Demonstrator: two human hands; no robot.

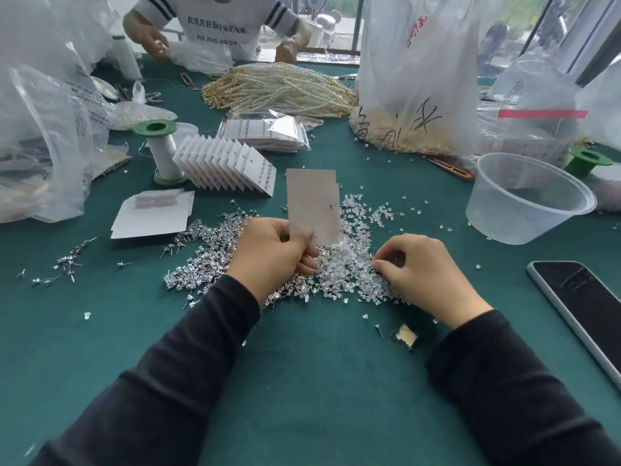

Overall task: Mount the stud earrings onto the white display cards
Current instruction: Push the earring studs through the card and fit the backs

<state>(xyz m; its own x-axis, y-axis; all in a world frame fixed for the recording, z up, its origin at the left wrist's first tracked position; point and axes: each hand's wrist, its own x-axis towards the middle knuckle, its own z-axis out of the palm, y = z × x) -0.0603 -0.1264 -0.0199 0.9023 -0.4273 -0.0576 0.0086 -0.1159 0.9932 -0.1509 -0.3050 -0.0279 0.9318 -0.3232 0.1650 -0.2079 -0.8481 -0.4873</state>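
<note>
Head view shows a green counter [302, 381] where the left hand [272, 250] pinches the bottom edge of a white display card [312, 203] between thumb and curled fingers, holding it upright above a heap of stud earrings [215, 250]. The right hand [416, 267] rests with its fingers bent down into the clear earring backs [353, 264] beside that heap; whether it has one pinched cannot be told. To the right a clear plastic tub [527, 196] stands open-topped, tilted slightly. Behind it a tall plastic bag [403, 95] holds pale gold parts in its bottom and bears large black handwritten characters, with red print higher up that is too creased to read. Clear sleeves [265, 132] near the centre hold stacked cards, and a fanned row of filled cards [225, 166] lies in front of them, beside a green-capped spool [161, 146] of white thread. Pearl strands [282, 85] are heaped farther back. Across the counter, another person's white shirt [216, 40] reads "no zuo no die" under a line of characters. A phone [584, 304] lies at the right edge, screen dark.
</note>
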